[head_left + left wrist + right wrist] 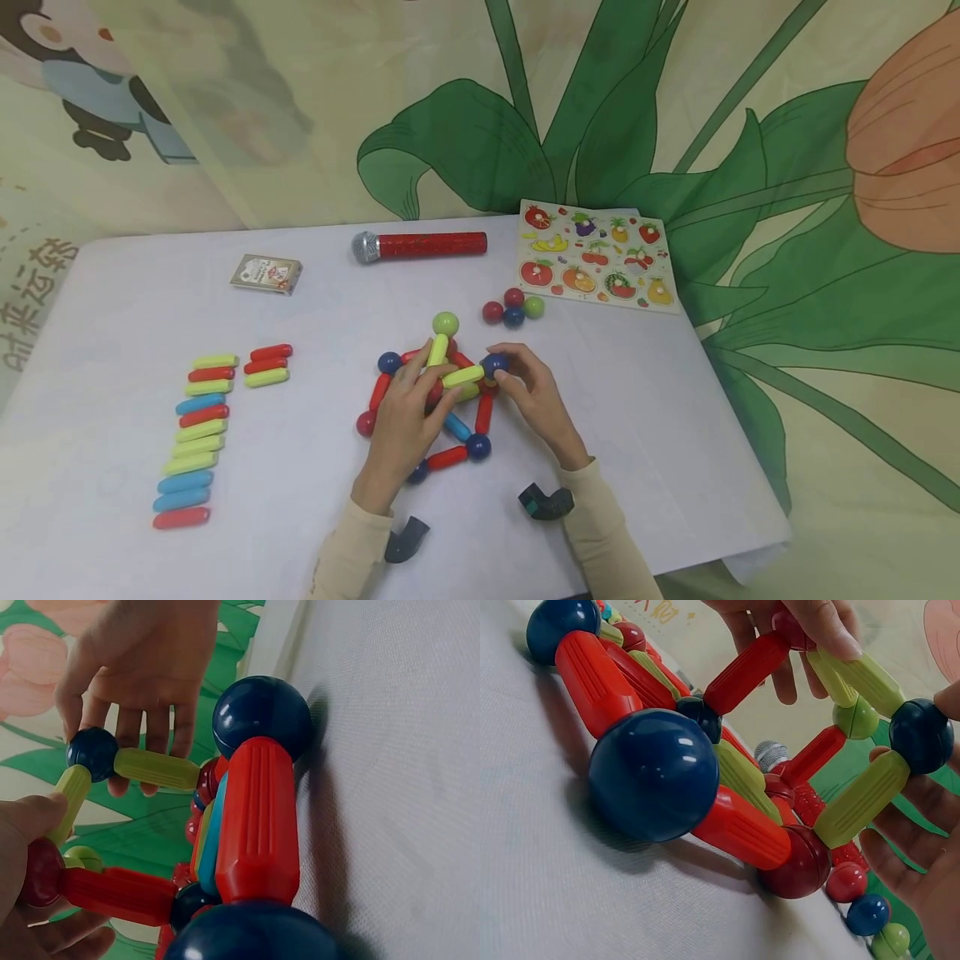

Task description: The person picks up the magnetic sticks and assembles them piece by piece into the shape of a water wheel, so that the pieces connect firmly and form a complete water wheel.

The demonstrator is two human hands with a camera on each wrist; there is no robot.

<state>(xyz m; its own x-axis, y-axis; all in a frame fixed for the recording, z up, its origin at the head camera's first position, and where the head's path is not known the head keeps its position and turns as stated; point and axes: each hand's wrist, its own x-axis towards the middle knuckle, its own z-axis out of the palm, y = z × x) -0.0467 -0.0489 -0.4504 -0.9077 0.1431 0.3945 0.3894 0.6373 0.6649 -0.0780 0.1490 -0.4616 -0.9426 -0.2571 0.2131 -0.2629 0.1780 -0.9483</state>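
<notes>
A frame of toy building rods and balls stands on the white table, its lower ring made of red rods (447, 457) and blue and red balls (478, 447). My left hand (405, 408) reaches over it and grips a raised red ball (791, 630), the thumb lying along a yellow-green rod (462, 377). That rod runs to a blue ball (494, 366), which my right hand (542, 400) pinches between thumb and fingers. Another yellow-green rod (861, 799) slopes from this blue ball down to a dark red ball (795, 862). Behind the left hand, a green ball (446, 323) tops the frame.
Several loose rods (198, 446) lie in columns at the left. Loose balls (513, 317) cluster behind the frame, near a fruit puzzle board (596, 258). A red microphone (431, 244) and a small card box (266, 274) lie farther back. Dark curved pieces (546, 502) are beside the wrists.
</notes>
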